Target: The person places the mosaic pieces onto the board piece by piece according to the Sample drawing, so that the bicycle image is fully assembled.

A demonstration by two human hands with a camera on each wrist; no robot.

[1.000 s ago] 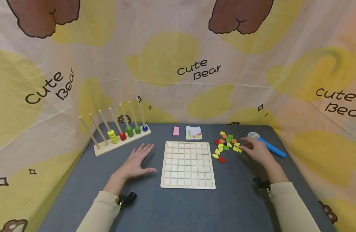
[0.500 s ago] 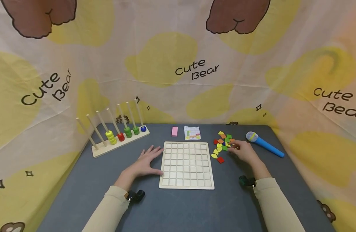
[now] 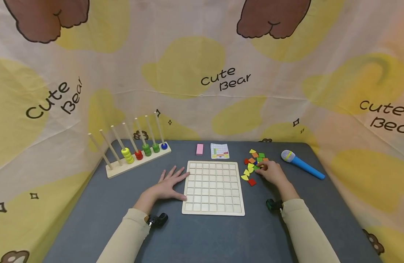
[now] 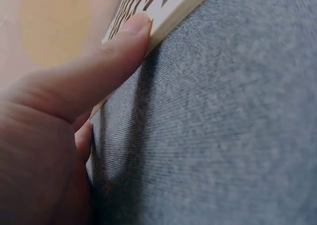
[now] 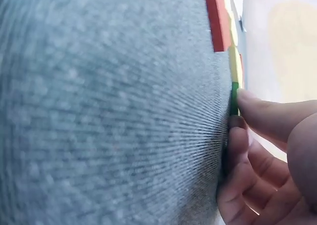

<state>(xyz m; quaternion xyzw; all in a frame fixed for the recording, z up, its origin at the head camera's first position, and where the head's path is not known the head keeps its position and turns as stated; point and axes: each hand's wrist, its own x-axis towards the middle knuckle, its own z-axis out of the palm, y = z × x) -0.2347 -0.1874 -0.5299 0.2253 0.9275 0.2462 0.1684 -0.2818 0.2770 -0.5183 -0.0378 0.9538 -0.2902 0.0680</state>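
My left hand (image 3: 166, 187) lies spread at the left edge of a pale wooden grid board (image 3: 213, 213). Its thumb tip presses on the board's rim (image 4: 174, 28) in the left wrist view, and a fingertip reaches the upper left edge. To the right of the board is a loose cluster of small coloured tiles. There my right hand (image 3: 275, 174) pinches a green square tile (image 5: 235, 98), its thumb on top and a curled finger at the near side. The hand hides some tiles. Yellow quarter-round tiles (image 3: 244, 178) and a red square tile (image 3: 252, 182) lie near it.
A blue toy microphone (image 3: 304, 166) lies right of the tiles. Behind the board are a pink block (image 3: 199, 149) and a pattern card (image 3: 220, 151). A wooden peg rack (image 3: 123, 168) with coloured rings stands at the back left. A printed cloth (image 3: 189, 73) surrounds the table.
My left hand has moved right, onto the board's edge. My right hand has come left from the cluster's right side to the green tile and now pinches it.
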